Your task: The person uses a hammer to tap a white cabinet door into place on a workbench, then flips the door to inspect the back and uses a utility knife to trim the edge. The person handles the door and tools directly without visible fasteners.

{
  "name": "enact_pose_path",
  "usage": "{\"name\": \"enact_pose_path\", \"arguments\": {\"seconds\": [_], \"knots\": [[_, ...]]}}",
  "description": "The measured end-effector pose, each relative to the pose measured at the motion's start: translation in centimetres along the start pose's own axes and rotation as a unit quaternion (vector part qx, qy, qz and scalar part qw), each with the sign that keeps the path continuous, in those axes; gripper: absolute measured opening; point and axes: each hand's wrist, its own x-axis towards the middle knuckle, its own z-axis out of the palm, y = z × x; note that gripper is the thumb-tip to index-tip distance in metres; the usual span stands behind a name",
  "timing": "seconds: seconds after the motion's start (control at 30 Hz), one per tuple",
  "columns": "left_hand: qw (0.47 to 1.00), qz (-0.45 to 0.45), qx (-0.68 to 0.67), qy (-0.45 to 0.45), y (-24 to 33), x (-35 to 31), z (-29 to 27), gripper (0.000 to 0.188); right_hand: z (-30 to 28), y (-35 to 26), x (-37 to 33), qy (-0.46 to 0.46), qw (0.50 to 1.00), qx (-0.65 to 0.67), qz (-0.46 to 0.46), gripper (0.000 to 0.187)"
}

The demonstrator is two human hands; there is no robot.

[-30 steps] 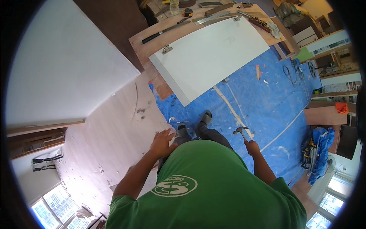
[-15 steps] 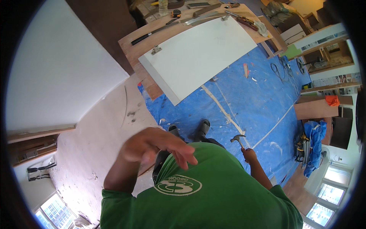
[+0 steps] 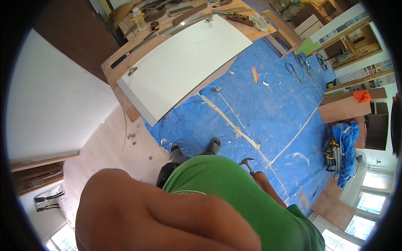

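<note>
My right hand (image 3: 261, 179), low beside my green shirt, is closed around the handle of a claw hammer (image 3: 246, 161). The hammer's head points up and to the left over the blue floor sheet. My left hand (image 3: 138, 205) is raised very close and fills the lower left; its fingers cannot be made out clearly. In front of me a white door panel (image 3: 180, 71) with two metal hinges, one of them a hinge (image 3: 132, 70) at its left, lies on a plywood board (image 3: 119, 90). Neither hand touches the panel.
On the board's far side lie a handsaw (image 3: 132, 50), a tape measure (image 3: 154, 26) and a plastic bottle (image 3: 138, 19). Blue sheeting (image 3: 243, 108) covers the floor, with cables (image 3: 303, 65) at the right. A white wall (image 3: 58, 96) stands left.
My left hand has risen much closer to the view. The panel and board now appear further left and a little lower. The hammer stays in my right hand.
</note>
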Motion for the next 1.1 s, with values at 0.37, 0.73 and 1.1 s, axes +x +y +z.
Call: {"name": "enact_pose_path", "arguments": {"seconds": [0.37, 0.73, 1.1], "knots": [[0.952, -0.076, 0.294, -0.034, -7.9, 4.2, -10.6, 0.046, -6.8, 5.3, 11.9, -0.067, 0.957, 0.267, 0.089, 0.029], [0.727, -0.289, 0.613, 0.111, -16.6, -3.9, -33.3, 0.033, -2.3, -9.4, 5.1, -0.137, 0.834, 0.529, 0.077, 0.017], [0.598, -0.113, 0.694, -0.385, -25.8, -0.9, -48.6, 0.074, 7.9, -34.6, -13.2, -0.095, 0.672, 0.732, 0.061, 0.024]]}}
